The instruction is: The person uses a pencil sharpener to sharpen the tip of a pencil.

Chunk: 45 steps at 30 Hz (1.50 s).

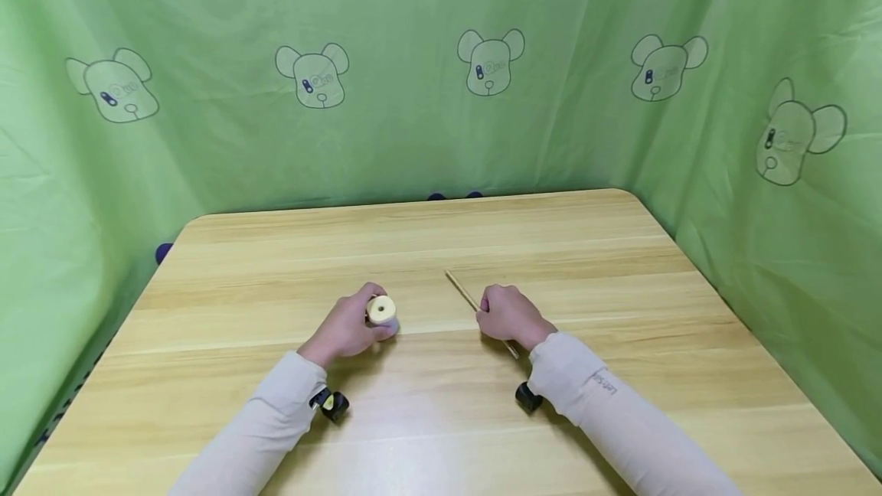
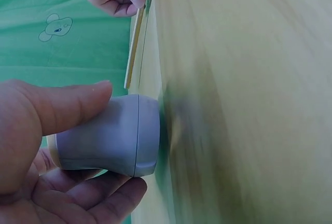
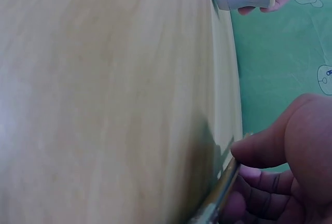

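Note:
My left hand grips a small white pencil sharpener with a cream top and a dark round hole in its middle. In the left wrist view the thumb lies on one side of the waisted body and fingers on the other; its base is at or just above the tabletop, I cannot tell which. To the right, my right hand pinches a thin wood-coloured pencil between thumb and curled fingers. The pencil slants, its far end pointing up and left in the head view. The two hands are apart.
A light wood-grain table with rounded far corners lies under both hands. Green curtains printed with bear heads stand round its back and sides. Black wrist cameras sit on both sleeves, close to the tabletop.

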### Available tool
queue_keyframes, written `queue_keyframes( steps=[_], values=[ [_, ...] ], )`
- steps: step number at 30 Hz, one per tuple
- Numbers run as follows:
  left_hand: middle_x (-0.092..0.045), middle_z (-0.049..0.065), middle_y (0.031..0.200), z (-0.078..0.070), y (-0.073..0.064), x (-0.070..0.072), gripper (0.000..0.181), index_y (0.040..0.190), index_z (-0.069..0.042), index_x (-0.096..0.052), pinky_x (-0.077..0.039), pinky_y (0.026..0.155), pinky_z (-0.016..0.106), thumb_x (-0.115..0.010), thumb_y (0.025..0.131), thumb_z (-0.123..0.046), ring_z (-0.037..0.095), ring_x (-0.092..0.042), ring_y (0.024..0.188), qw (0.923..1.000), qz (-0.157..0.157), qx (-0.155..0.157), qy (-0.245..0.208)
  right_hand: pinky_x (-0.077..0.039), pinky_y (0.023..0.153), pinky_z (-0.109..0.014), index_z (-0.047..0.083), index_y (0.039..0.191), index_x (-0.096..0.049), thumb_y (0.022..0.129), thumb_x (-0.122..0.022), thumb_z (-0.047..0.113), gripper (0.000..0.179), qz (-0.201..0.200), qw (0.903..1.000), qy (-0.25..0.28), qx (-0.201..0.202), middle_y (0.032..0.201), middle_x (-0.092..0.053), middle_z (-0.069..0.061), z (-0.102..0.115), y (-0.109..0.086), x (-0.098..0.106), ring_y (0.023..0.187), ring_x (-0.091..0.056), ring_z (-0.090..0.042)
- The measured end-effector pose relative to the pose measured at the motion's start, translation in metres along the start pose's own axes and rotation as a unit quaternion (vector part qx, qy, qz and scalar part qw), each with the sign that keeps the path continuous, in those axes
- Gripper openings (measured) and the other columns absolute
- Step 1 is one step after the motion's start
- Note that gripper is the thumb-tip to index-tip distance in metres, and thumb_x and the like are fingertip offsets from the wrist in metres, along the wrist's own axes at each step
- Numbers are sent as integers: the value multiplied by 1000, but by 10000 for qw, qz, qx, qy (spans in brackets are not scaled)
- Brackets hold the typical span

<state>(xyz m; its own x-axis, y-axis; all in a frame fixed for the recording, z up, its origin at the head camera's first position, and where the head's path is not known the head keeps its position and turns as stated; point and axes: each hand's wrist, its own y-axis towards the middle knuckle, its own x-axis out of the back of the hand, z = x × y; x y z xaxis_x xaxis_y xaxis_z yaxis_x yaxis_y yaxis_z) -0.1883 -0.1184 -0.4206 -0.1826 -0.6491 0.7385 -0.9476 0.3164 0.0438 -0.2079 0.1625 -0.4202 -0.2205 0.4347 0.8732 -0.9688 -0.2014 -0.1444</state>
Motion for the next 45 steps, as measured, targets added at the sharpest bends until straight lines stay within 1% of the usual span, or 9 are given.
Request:
queue_keyframes(
  steps=[4,10,14,19,24,27,33,40,45],
  values=[
    [-66,14,104,-1,-1,3,46,114,-10,-54,-48,88,45,-82,78,-13,26,-62,97,10000,-3,39,10,-42,49,-29,11,73,-58,89,-59,14,16,-26,10000,29,-13,64,-56,-3,0,-2,3,56,-52,-17],
    [-66,13,104,-5,-1,6,47,115,-10,-55,-48,88,44,-83,77,-14,25,-62,97,9998,40,180,19,-43,51,-29,7,83,-60,92,-58,14,11,-102,9997,209,67,69,-56,-4,-1,-5,8,59,-52,-18],
    [-65,14,104,-7,-2,9,48,115,-10,-56,-48,89,44,-84,76,-15,26,-62,97,9996,48,271,-25,-43,53,-29,5,89,-58,92,-58,13,8,-111,9994,305,71,73,-56,-5,-4,-7,11,61,-51,-19],
    [-66,13,103,-7,-1,11,49,115,-10,-56,-49,87,44,-84,75,-13,25,-62,96,9997,34,253,6,-41,52,-29,4,94,-55,94,-55,11,7,-77,9991,364,209,72,-54,-6,-6,-8,14,59,-49,-18],
    [-66,13,103,-8,0,13,50,115,-9,-56,-49,87,43,-84,75,-12,25,-62,96,9997,37,239,40,-40,50,-28,5,96,-53,96,-52,10,4,-80,9985,411,340,70,-53,-6,-7,-9,17,56,-49,-17],
    [-66,13,104,-9,0,14,51,116,-9,-56,-49,88,42,-85,74,-13,25,-62,97,9997,59,242,57,-41,50,-29,6,96,-53,95,-53,9,4,-178,9981,394,447,71,-54,-5,-6,-10,18,56,-48,-17],
    [-66,12,104,-9,-1,14,51,114,-8,-58,-50,87,42,-86,73,-14,24,-62,95,9998,44,170,84,-43,51,-29,6,97,-57,95,-58,10,4,-403,9959,371,721,73,-56,-3,-3,-12,19,57,-49,-16],
    [-66,13,104,-11,1,16,52,114,-7,-58,-50,88,43,-87,71,-14,27,-63,97,10000,61,67,27,-44,54,-30,6,96,-59,95,-57,8,3,-678,9917,407,1010,74,-58,-3,-1,-16,23,60,-51,-16],
    [-66,13,105,-12,2,17,54,114,-6,-58,-50,88,43,-88,70,-16,27,-63,97,9999,70,85,99,-45,56,-30,5,97,-61,95,-58,8,4,-690,9904,407,1127,75,-59,-3,-2,-16,24,61,-51,-15]
  ],
)
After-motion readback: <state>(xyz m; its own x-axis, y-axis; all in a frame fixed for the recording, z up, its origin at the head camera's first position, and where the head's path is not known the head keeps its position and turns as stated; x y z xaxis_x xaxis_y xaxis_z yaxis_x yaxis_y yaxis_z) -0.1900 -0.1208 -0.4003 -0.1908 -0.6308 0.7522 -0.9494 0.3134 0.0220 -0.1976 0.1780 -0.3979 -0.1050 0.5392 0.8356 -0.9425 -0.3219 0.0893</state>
